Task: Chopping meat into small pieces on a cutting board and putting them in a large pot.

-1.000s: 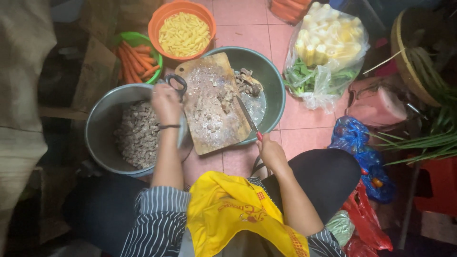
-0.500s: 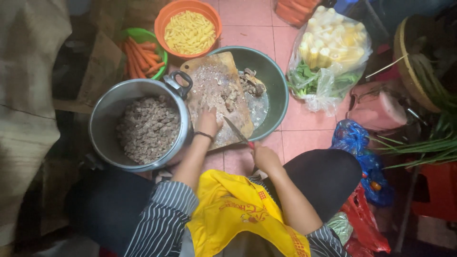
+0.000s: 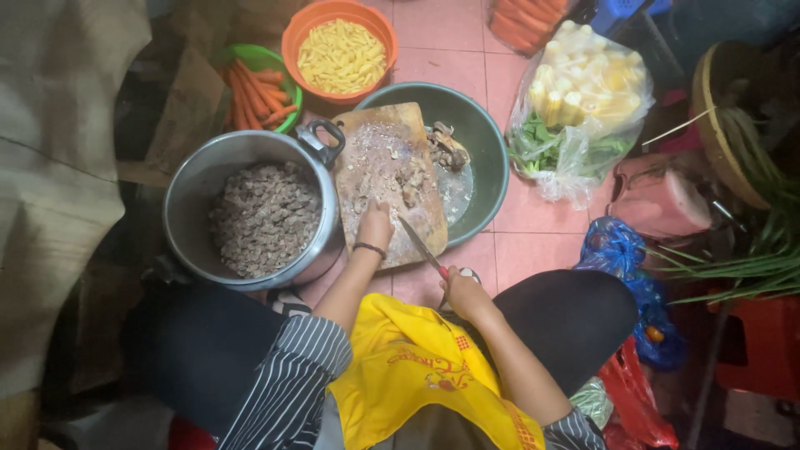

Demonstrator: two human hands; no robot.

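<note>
Both hands lower now: left hand (image 3: 374, 223) on cutting board (image 3: 379, 142), right hand (image 3: 463, 293) gripping knife (image 3: 419, 243).

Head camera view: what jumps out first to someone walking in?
A wooden cutting board rests across a green basin, the left hand pressing on it while the right hand holds a knife. Left of it sits a big metal pot of chopped meat.

Worn wooden cutting board (image 3: 385, 162), dull metal pot (image 3: 196, 187), glossy plastic bag (image 3: 575, 158)
</note>
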